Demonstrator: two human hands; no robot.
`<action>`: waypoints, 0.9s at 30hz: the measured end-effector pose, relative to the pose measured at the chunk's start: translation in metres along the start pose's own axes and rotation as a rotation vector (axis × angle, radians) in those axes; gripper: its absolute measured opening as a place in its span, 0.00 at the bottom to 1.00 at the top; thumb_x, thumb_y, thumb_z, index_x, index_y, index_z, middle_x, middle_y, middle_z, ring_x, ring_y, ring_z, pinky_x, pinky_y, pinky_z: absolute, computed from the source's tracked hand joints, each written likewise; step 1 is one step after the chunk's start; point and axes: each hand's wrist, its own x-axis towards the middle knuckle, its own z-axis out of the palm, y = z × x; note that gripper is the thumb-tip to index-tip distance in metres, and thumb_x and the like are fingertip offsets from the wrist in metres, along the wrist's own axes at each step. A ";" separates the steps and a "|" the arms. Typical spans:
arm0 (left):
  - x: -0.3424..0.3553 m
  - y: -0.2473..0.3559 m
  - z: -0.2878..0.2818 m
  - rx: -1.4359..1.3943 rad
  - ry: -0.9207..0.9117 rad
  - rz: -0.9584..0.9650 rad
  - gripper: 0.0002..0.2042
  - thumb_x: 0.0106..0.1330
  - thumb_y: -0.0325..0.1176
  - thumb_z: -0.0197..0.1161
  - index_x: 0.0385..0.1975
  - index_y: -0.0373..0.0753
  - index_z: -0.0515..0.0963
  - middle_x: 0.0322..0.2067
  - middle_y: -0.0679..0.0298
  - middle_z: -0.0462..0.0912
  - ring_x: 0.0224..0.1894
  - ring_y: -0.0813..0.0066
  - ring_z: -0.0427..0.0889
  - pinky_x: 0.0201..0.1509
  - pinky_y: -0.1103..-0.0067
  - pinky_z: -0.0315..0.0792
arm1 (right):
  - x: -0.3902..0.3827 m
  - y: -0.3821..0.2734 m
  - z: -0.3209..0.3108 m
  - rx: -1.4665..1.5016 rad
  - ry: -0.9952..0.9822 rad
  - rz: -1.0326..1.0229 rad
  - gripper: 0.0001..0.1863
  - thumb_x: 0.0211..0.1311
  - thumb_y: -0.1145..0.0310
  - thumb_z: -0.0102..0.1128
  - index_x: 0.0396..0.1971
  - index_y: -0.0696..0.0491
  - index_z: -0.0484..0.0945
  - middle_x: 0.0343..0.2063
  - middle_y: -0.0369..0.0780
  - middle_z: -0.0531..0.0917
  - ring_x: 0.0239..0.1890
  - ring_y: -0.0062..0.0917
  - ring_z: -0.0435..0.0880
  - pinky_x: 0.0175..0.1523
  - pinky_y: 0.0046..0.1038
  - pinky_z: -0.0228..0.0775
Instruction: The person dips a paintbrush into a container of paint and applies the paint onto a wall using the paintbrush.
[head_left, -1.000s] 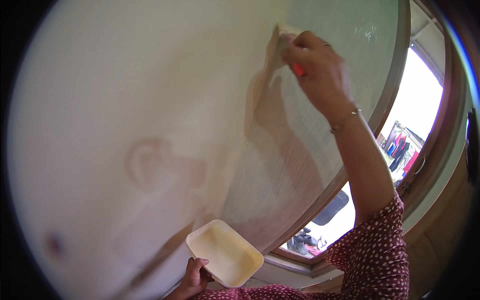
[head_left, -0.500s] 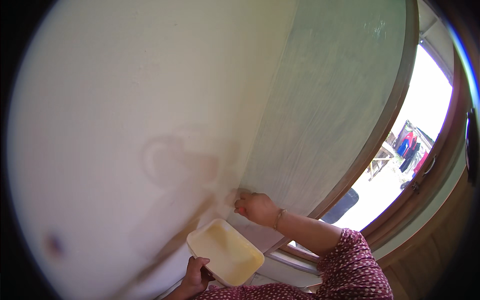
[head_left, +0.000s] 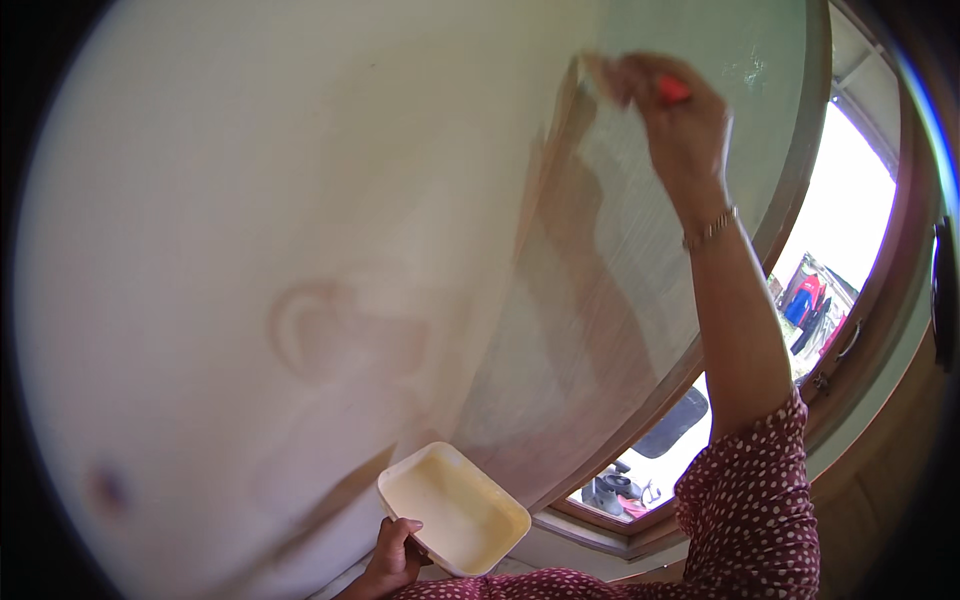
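My right hand (head_left: 688, 135) is raised high against the wall, fingers closed round a paintbrush (head_left: 673, 89). Its red handle end shows, while the bristles are blurred where they meet the wall at the border of the cream and grey-green areas. Low in the view, my left hand (head_left: 394, 556) grips the near left rim of a shallow, pale yellow rectangular tub (head_left: 520, 522), thumb over the edge. Cream-coloured paint (head_left: 450, 505) covers its bottom. The cream wall (head_left: 200, 250) fills the left, and the grey-green wall strip (head_left: 690, 190) lies right of it.
A brown wooden frame (head_left: 660, 405) borders the grey-green strip on the right. Past it is a bright doorway with hanging clothes (head_left: 805, 300) and a dark seat-like shape (head_left: 675, 425) outside. A wooden door (head_left: 860, 375) with a metal handle stands at the far right.
My right hand has swept up along the colour border with the brush, from low beside the tub to near the top. My left hand and the tub have barely moved.
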 end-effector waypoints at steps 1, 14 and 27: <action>-0.001 0.001 0.000 -0.001 0.006 0.003 0.34 0.60 0.45 0.54 0.66 0.38 0.60 0.59 0.54 0.72 0.59 0.51 0.74 0.58 0.47 0.70 | 0.013 -0.009 0.004 0.036 0.127 0.026 0.12 0.59 0.60 0.69 0.39 0.51 0.86 0.29 0.40 0.87 0.32 0.26 0.84 0.41 0.26 0.75; -0.017 0.009 0.002 -0.008 0.083 -0.034 0.33 0.60 0.44 0.53 0.66 0.39 0.60 0.60 0.55 0.71 0.60 0.52 0.74 0.58 0.49 0.71 | -0.204 -0.022 0.037 0.091 -0.131 0.201 0.04 0.63 0.74 0.59 0.36 0.55 0.79 0.30 0.44 0.78 0.35 0.39 0.79 0.42 0.34 0.72; -0.020 0.011 0.022 -0.047 -0.007 -0.012 0.30 0.62 0.42 0.52 0.64 0.38 0.62 0.58 0.55 0.73 0.57 0.54 0.77 0.56 0.50 0.73 | -0.183 0.002 0.024 0.535 -0.423 1.077 0.04 0.60 0.80 0.55 0.27 0.61 0.78 0.25 0.41 0.84 0.24 0.24 0.83 0.29 0.26 0.77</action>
